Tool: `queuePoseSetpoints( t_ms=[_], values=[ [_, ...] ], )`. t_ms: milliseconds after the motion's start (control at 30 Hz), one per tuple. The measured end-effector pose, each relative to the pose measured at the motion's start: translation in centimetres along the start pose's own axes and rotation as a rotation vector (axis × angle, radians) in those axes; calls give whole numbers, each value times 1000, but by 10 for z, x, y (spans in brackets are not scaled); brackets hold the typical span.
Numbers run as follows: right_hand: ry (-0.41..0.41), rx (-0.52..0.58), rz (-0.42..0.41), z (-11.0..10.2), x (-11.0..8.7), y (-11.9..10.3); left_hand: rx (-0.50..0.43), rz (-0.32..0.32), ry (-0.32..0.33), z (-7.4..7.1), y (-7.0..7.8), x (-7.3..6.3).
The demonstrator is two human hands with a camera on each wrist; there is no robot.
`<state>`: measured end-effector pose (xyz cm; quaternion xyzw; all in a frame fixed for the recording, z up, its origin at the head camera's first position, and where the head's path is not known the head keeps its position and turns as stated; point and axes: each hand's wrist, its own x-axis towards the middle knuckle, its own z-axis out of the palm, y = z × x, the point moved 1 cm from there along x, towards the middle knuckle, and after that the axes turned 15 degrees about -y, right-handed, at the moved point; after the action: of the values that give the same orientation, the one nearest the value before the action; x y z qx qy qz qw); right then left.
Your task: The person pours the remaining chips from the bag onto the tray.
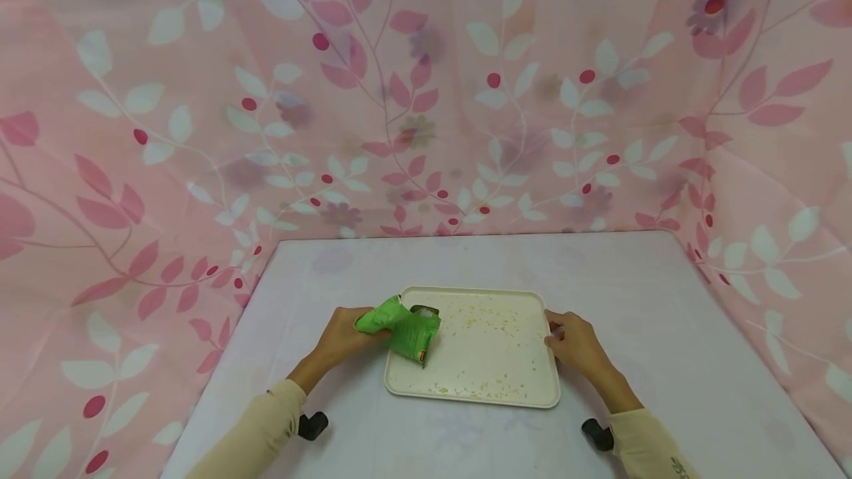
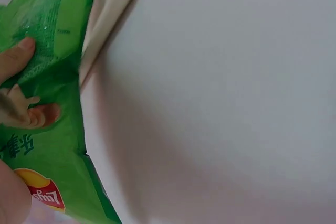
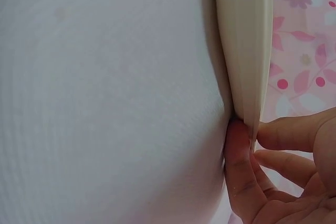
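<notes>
My left hand grips a green Lay's chip bag over the left side of a cream tray. The bag's top is folded and creased, with a dark opening toward the tray. In the left wrist view, the thumb and another part of the hand lie against the printed bag. Small yellowish crumbs are scattered on the tray, mostly along its far and near parts. My right hand pinches the tray's right edge; in the right wrist view, fingers lie under and beside the rim.
The tray rests on a table with a whitish cloth. Pink floral fabric rises behind the table and on both sides. Dark devices are strapped at both wrists, near the beige sleeves.
</notes>
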<state>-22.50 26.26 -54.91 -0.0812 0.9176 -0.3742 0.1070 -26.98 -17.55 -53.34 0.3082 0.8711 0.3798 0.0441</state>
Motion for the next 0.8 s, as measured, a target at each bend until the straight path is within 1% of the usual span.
queuePoseSetpoints(
  t_ms=[67,167,233,300,333,367,400,467,500,533,567,600,667,733,767,800],
  values=[
    [2,0,-5,0,0,0,13,40,-32,-8,5,2],
    [4,2,-17,0,0,0,63,108,-83,-22,15,7],
    [6,4,-16,0,0,0,140,149,-112,-34,23,10],
    [7,4,-13,1,0,0,234,194,-122,-47,34,15],
    [5,1,-9,1,1,1,270,220,-110,-54,39,16],
    [3,0,-4,1,1,1,295,245,-84,-61,45,18],
    [0,2,3,1,1,1,297,273,-47,-69,51,19],
    [-7,5,7,1,1,0,265,324,41,-81,63,21],
    [-9,6,7,0,0,0,255,347,72,-85,68,22],
    [-8,7,7,0,0,-1,264,360,83,-88,72,23],
    [-7,9,3,-1,0,-1,293,368,71,-89,74,25],
    [-4,9,3,-1,-1,-2,334,367,40,-88,76,27],
    [-2,4,3,-1,-2,-2,455,360,-54,-83,76,31],
    [-3,-2,3,-2,-1,-2,559,337,-147,-77,74,34],
    [-6,-2,2,-2,-1,-2,583,324,-177,-75,74,35],
    [-7,-6,3,-2,-1,-1,592,312,-194,-74,75,37]
  ],
)
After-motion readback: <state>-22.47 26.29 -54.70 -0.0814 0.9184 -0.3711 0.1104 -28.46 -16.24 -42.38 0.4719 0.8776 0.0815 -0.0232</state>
